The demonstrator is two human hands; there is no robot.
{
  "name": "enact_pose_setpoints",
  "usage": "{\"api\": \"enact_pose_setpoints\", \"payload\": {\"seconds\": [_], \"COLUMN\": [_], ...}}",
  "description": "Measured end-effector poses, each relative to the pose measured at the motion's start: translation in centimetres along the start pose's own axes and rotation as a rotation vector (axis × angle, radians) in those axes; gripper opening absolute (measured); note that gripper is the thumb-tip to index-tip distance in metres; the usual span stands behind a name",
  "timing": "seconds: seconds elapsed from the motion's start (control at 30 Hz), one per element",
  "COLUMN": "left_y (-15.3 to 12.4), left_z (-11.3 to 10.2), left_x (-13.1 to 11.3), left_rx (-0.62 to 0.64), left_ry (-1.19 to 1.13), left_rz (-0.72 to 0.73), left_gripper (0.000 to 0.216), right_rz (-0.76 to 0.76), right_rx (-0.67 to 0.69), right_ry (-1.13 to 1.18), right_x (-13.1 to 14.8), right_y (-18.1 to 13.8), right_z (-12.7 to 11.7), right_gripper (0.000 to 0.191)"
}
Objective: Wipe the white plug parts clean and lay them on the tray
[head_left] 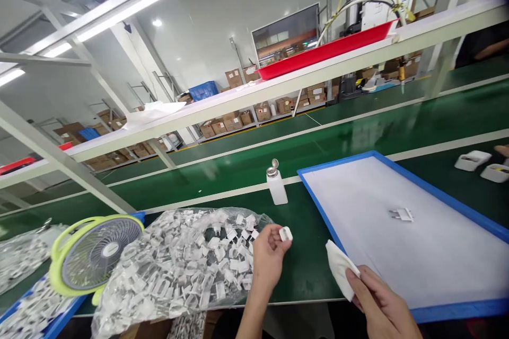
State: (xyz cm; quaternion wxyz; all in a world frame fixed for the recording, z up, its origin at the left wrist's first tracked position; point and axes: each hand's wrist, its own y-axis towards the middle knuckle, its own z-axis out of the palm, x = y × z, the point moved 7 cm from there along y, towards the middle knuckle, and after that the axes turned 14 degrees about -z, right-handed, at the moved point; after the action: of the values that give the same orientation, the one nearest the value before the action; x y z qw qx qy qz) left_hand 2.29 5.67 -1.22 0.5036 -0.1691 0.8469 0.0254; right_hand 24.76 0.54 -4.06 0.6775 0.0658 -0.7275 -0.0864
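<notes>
Between the thumb and fingers of my left hand (pixel 269 254) is a small white plastic plug housing (pixel 285 233), held over the green bench. My right hand (pixel 377 296) pinches a folded white cloth (pixel 341 269) near the front edge of a blue-rimmed tray. To the left of my left hand lies a clear plastic bag (pixel 178 265) heaped with many similar white plug parts. On the white sheet of the tray (pixel 336 235) rests one white plug (pixel 401 215) with its pins pointing left. A white pump bottle (pixel 277 185) with a metal top stands upright beyond my left hand.
A green-rimmed fan (pixel 97 254) stands at the left, beside another tray of white parts (pixel 35 310). Two white pieces (pixel 472 160) lie at the far right near another person's fingers. A raised shelf with a red tray (pixel 326 50) crosses behind the bench.
</notes>
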Motion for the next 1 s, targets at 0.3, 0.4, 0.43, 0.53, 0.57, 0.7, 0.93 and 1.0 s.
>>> {"api": "enact_pose_setpoints", "payload": {"seconds": [0.3,0.4,0.43,0.53,0.57,0.7,0.93,1.0], "left_y": [-3.4,-3.1,-3.0,-2.7,-2.7,-3.1,-3.4,-3.6], "left_z": [2.7,3.1,3.2,3.5,3.5,3.6,3.8,3.7], "left_x": [3.1,2.5,2.2,1.7,1.7,1.7,1.8,1.8], "left_rx": [0.002,0.062,0.073,0.069,0.066,0.042,0.013,0.013], "left_ry": [0.001,0.068,0.097,0.151,0.156,0.172,0.189,0.18], "left_rz": [0.017,0.059,0.081,0.118,0.125,0.176,0.268,0.299], "left_gripper": [0.048,0.048,0.046,0.048,0.047,0.041,0.037,0.041], "right_rz": [-0.42,-0.453,-0.478,-0.557,-0.578,-0.625,-0.471,-0.384], "right_rx": [0.129,0.21,0.252,0.363,0.388,0.456,0.422,0.379], "right_ry": [-0.462,-0.482,-0.48,-0.47,-0.471,-0.468,-0.433,-0.388], "right_x": [0.7,0.0,-0.3,-1.2,-1.6,-2.8,-2.0,-1.5], "right_y": [1.9,2.4,2.4,1.9,1.6,-0.1,1.7,2.8], "right_z": [4.4,6.1,6.7,7.8,7.9,7.9,8.3,8.3], "right_gripper": [0.038,0.039,0.04,0.047,0.049,0.05,0.043,0.038]}}
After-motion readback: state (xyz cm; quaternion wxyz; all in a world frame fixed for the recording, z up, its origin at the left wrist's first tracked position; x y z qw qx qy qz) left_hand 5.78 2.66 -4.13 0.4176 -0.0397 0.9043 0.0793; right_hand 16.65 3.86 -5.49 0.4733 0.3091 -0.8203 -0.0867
